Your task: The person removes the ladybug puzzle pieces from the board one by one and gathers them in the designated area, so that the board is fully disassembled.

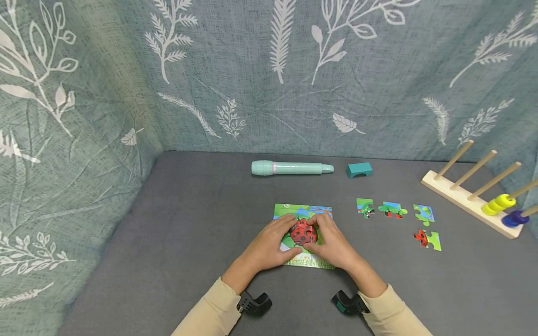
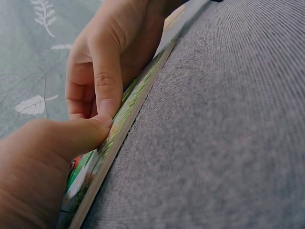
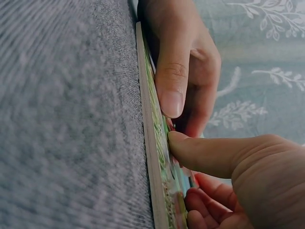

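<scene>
A jigsaw puzzle (image 1: 311, 262) with a red, black-spotted ladybug on green lies in its flat tray, near the middle of the table. From the left, my left hand (image 1: 266, 243) reaches over it, fingertips and thumb touching the picture beside the ladybug (image 1: 303, 232). My right hand (image 1: 332, 242) comes from the other side, its thumb and curled fingers at the edges of a ladybug piece on the right. In the left wrist view the left thumb (image 2: 78, 133) nearly meets the right thumb (image 2: 107, 83), low over the tray's rim (image 2: 121, 131). The palms hide part of the picture.
Several loose puzzle pieces (image 1: 392, 209) lie to the right. Behind the tray are a teal toy microphone-like stick (image 1: 294, 168) and a teal arched block (image 1: 359, 170). A wooden peg stand (image 1: 462, 198) with yellow and blue rings is at the far right. A patterned curtain hangs behind.
</scene>
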{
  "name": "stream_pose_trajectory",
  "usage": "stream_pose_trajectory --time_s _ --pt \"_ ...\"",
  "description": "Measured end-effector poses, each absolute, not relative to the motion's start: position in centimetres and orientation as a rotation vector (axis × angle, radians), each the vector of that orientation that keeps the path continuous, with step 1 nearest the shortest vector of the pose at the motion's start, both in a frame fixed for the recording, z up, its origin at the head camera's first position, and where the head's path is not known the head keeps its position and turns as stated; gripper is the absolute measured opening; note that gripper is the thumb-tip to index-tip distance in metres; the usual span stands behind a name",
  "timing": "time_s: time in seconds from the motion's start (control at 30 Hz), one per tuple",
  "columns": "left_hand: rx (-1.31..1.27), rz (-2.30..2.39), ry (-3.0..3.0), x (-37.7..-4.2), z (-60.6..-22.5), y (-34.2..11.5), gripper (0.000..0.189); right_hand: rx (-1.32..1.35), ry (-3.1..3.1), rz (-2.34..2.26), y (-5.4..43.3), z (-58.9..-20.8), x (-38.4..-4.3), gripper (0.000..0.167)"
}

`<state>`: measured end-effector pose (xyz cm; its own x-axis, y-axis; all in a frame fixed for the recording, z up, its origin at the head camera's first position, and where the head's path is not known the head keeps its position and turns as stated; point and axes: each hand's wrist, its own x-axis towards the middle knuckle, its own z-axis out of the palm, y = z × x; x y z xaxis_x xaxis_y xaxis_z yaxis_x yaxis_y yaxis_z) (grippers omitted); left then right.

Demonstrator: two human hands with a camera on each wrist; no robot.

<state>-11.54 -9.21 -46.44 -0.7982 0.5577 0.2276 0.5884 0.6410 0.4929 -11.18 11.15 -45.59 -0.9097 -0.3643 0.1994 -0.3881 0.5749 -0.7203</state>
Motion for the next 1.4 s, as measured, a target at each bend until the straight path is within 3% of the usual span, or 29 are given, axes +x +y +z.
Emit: stream_pose_trajectory --time_s 0.83,1.4 --pt "-0.96 -0.921 -2.873 -11.6 -46.3 -9.3 0.074 0.593 -2.717 1.393 12.3 -45.2 -11.7 0.035" --pt "-0.949 -0.945 -2.873 -11.6 -46.3 -9.3 0.074 0.507 -2.816 1.271 19.3 -44.0 -11.4 0.042"
